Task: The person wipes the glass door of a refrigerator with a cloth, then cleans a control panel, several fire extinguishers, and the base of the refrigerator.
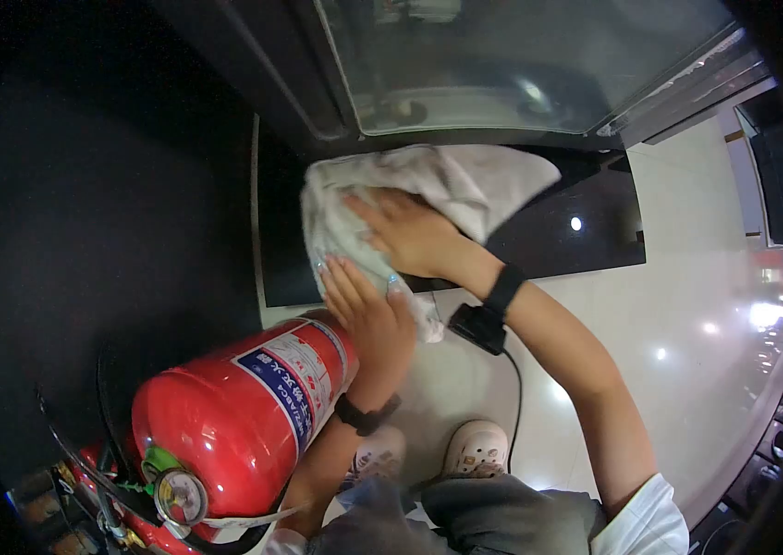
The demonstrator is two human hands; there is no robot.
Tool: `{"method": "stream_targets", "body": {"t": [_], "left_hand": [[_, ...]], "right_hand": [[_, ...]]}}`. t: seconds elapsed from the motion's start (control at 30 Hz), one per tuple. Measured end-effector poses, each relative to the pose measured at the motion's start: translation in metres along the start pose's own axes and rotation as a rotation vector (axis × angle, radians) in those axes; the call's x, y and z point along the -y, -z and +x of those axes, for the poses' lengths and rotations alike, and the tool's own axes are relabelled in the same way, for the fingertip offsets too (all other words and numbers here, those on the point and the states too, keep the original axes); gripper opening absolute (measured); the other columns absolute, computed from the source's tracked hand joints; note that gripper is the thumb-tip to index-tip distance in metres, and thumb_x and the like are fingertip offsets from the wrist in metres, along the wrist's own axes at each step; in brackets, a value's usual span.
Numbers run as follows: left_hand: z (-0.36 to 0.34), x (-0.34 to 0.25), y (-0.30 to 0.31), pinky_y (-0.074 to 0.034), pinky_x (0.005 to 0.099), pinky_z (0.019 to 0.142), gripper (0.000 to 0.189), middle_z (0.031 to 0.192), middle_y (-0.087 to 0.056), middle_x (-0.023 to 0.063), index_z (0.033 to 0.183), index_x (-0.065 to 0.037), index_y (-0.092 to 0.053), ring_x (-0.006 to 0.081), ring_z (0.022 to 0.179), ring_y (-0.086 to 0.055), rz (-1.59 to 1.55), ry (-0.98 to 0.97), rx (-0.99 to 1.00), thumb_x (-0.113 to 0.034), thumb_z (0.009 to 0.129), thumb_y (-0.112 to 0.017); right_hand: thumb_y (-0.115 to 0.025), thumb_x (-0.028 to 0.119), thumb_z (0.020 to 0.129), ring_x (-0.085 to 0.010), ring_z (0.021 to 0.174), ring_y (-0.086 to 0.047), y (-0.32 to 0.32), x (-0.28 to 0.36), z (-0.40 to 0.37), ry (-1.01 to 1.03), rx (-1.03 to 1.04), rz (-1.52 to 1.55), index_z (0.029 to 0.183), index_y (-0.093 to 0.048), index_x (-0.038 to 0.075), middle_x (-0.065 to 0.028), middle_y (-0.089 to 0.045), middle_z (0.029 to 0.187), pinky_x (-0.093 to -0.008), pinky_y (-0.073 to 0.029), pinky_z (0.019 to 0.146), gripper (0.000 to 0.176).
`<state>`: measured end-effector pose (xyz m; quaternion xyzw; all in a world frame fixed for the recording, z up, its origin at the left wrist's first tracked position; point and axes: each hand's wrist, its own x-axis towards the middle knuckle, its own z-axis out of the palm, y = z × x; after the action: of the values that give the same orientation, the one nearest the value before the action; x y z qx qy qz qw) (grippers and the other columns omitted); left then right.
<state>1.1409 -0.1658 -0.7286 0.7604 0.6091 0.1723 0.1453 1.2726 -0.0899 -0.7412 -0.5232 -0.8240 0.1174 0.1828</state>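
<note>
A crumpled whitish cloth lies spread over a glossy black base panel below a dark-framed glass panel. My right hand, slightly blurred, presses flat on the cloth with its fingers stretched out. Lower and to the left, my left hand rests its extended fingers on the cloth's near edge. Both palms face down, and neither is closed round anything. A red fire extinguisher with a blue and white label stands right beside my left forearm, its gauge toward me.
The glass panel rises just beyond the cloth. A dark wall panel borders the left. Pale glossy floor extends to the right, and my clog-style shoes stand on it. A black cable hangs from my right wristband.
</note>
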Motion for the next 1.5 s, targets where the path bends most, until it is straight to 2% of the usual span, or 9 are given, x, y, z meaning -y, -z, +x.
{"method": "stream_targets", "body": {"t": [0.2, 0.3, 0.47, 0.53, 0.8, 0.93, 1.1, 1.23, 1.5], "left_hand": [[-0.007, 0.030, 0.003, -0.003, 0.0500, 0.108, 0.064, 0.144, -0.001, 0.0297, 0.138, 0.009, -0.006, 0.0433, 0.134, -0.004, -0.190, 0.050, -0.219, -0.016, 0.090, -0.040], [-0.007, 0.030, 0.007, -0.003, 0.0487, 0.108, 0.057, 0.145, -0.004, 0.0288, 0.139, 0.006, -0.008, 0.0415, 0.135, -0.005, -0.229, 0.088, -0.230, -0.012, 0.093, -0.036], [-0.008, 0.035, 0.004, -0.006, 0.0490, 0.108, 0.054, 0.144, -0.010, 0.0291, 0.139, 0.006, -0.013, 0.0425, 0.133, -0.009, -0.262, 0.018, -0.292, -0.009, 0.092, -0.035], [-0.009, 0.036, 0.005, -0.007, 0.0490, 0.108, 0.054, 0.143, -0.011, 0.0290, 0.139, 0.006, -0.014, 0.0428, 0.133, -0.010, -0.263, -0.009, -0.299, -0.008, 0.091, -0.035], [-0.004, 0.021, -0.003, -0.013, 0.0508, 0.107, 0.065, 0.138, -0.027, 0.0289, 0.134, 0.011, -0.022, 0.0426, 0.131, -0.019, -0.095, -0.218, -0.053, -0.015, 0.081, -0.049], [-0.004, -0.013, -0.010, -0.018, 0.0516, 0.105, 0.067, 0.136, -0.031, 0.0274, 0.134, 0.010, -0.025, 0.0415, 0.130, -0.024, -0.138, -0.413, 0.045, -0.020, 0.079, -0.052], [-0.008, -0.042, -0.024, -0.022, 0.0515, 0.104, 0.060, 0.136, -0.034, 0.0227, 0.130, 0.004, -0.036, 0.0368, 0.130, -0.026, -0.218, -0.593, 0.096, -0.024, 0.080, -0.055], [-0.014, -0.038, -0.041, -0.022, 0.0513, 0.104, 0.058, 0.136, -0.033, 0.0216, 0.130, 0.002, -0.037, 0.0369, 0.129, -0.027, -0.197, -0.534, -0.005, -0.021, 0.080, -0.055], [-0.028, -0.020, -0.020, -0.012, 0.0522, 0.108, 0.074, 0.141, -0.019, 0.0287, 0.135, 0.010, -0.018, 0.0438, 0.133, -0.012, -0.365, -0.299, 0.046, -0.017, 0.076, -0.055]], "right_hand": [[-0.046, 0.031, 0.089, -0.0362, 0.117, -0.044, -0.046, 0.040, 0.076, 0.208, -0.048, 0.348, 0.139, -0.028, 0.014, -0.0242, -0.043, 0.129, -0.0418, -0.036, 0.097, 0.056], [-0.051, 0.027, 0.085, -0.0363, 0.116, -0.046, -0.039, 0.045, 0.091, 0.108, 0.097, 0.582, 0.134, -0.037, 0.009, -0.0235, -0.044, 0.129, -0.0386, -0.036, 0.098, 0.054], [-0.054, 0.027, 0.083, -0.0377, 0.107, -0.052, -0.047, 0.049, 0.087, 0.037, -0.110, 0.547, 0.132, -0.041, 0.010, -0.0253, -0.052, 0.118, -0.0396, -0.040, 0.093, 0.053], [-0.054, 0.028, 0.083, -0.0358, 0.104, -0.055, -0.036, 0.049, 0.085, -0.075, 0.070, 0.629, 0.127, -0.046, 0.008, -0.0249, -0.054, 0.114, -0.0403, -0.043, 0.089, 0.048], [-0.047, 0.032, 0.088, -0.0325, 0.106, -0.055, -0.001, 0.019, 0.039, -0.176, 0.167, 0.544, 0.120, -0.051, 0.006, -0.0199, -0.056, 0.115, -0.0376, -0.042, 0.090, 0.041], [-0.051, 0.026, 0.083, -0.0324, 0.098, -0.058, 0.020, -0.021, -0.007, -0.177, 0.017, 0.073, 0.115, -0.055, 0.008, -0.0179, -0.060, 0.107, -0.0389, -0.044, 0.085, 0.036], [-0.049, 0.019, 0.084, -0.0352, 0.095, -0.056, 0.047, -0.058, -0.082, -0.259, -0.089, -0.072, 0.115, -0.053, 0.006, -0.0183, -0.059, 0.101, -0.0424, -0.045, 0.082, 0.034], [-0.045, 0.021, 0.088, -0.0390, 0.097, -0.054, 0.065, -0.055, -0.106, -0.378, -0.002, -0.117, 0.125, -0.046, 0.009, -0.0225, -0.054, 0.110, -0.0439, -0.044, 0.083, 0.039], [-0.052, 0.025, 0.082, -0.0391, 0.111, -0.047, 0.053, 0.000, -0.032, -0.046, 0.367, 0.052, 0.131, -0.041, 0.010, -0.0225, -0.044, 0.127, -0.0418, -0.040, 0.093, 0.052]]}}
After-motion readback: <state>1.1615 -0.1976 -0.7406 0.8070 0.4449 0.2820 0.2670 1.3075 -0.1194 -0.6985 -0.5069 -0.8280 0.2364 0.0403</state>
